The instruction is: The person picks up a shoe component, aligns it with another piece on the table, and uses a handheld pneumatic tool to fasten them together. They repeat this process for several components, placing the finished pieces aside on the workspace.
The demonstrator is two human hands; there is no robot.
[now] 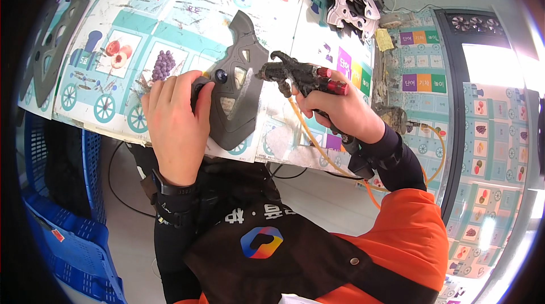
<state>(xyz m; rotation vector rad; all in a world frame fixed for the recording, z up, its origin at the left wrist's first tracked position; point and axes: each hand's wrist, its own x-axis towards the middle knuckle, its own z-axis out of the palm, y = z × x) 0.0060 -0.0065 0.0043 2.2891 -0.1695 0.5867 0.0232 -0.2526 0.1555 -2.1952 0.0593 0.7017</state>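
Note:
My left hand (179,119) is closed on the edge of a dark grey curved plastic part (241,125) with several cut-out windows. The thumb presses near a round dark knob or hole on the part, which stands tilted over the table. In my right hand (343,111) is a black spray gun (301,77) with red knobs, gripped by its handle. Its nozzle points left at the part, close to its right edge. From under the gun runs a yellow hose (306,125). Whether spray comes out cannot be made out.
The table (125,31) is covered with a stained picture sheet. More grey parts (59,48) lie at the far left, and a pile of black and silver parts (349,0) sits at the back. Blue plastic crates (68,224) stand at lower left.

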